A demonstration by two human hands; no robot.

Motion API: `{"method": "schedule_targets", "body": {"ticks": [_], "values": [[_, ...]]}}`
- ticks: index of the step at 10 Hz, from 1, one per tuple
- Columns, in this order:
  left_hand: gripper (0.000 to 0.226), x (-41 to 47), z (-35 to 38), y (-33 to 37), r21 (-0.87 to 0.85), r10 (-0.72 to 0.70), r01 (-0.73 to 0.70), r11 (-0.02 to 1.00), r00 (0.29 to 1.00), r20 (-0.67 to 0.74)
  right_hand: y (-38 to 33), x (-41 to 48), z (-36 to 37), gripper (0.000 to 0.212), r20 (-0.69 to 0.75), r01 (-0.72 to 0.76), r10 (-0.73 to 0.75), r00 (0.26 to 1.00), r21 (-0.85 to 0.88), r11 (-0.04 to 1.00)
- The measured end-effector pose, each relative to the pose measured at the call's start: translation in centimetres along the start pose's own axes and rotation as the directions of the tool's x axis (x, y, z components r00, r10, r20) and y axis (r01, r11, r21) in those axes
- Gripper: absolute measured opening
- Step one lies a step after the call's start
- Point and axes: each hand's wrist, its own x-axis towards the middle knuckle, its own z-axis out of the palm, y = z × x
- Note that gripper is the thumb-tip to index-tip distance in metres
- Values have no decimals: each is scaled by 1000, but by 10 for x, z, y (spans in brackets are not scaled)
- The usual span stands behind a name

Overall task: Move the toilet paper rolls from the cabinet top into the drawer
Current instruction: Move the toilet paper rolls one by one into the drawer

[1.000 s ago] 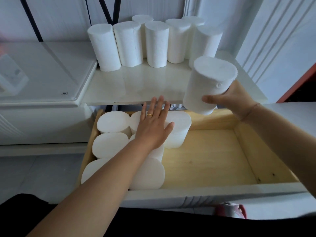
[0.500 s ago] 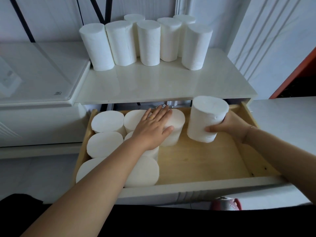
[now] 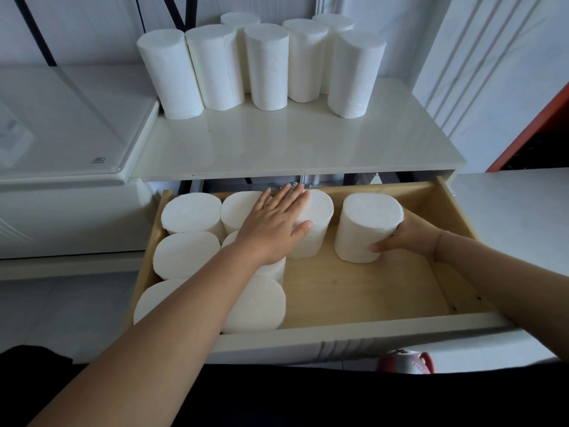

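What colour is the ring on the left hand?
Gold: a thin ring on the left hand, seen best in the head view.

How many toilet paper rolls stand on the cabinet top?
7. Front row on the cabinet top, left to right: first roll, second roll, third roll, fourth roll, fifth roll. Behind them: back left roll, back right roll. Others may hide behind.

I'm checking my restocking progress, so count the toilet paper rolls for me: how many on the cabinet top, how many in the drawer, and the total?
Rolls on the cabinet top: 7
Rolls in the drawer: 8, counting the held roll in the right hand
Total: 15
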Motion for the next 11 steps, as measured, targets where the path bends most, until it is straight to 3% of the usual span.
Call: {"method": "schedule_targets", "body": {"ticks": [2, 3, 4, 5, 6, 9, 11], "values": [[60, 0, -1, 1, -2, 0, 0, 1000, 1000, 6, 1, 0, -4, 90, 95, -39, 42, 995, -37, 999], [60, -1, -2, 0, -3, 0, 0, 1000, 1000, 4, -2, -5, -12, 90, 240, -272, 264, 934, 1, 962], [59, -1, -1, 0, -2, 3, -3, 1000, 1000, -1, -11, -6, -17, 84, 223, -436, 388, 894, 233, 870], [60, 0, -1, -1, -1, 4, -4, 1000, 1000, -2, -21, -2, -13, 81, 150, -435, 413, 899, 428, 792], [59, 1, -1, -1, -5, 4, -4, 1000, 1000, -1, -27, 0, -3, 59, 134, -399, 379, 916, 407, 821], [58, 2, 0, -1, -19, -3, 3, 1000, 1000, -1, -34, -10, 14, 47, 312, -425, 321, 894, 365, 829], [57, 1, -1, -1, -29, -2, 2, 1000, 1000, -6, -46, -10, 44, 59, 317, -485, 383, 867, 364, 796]]}}
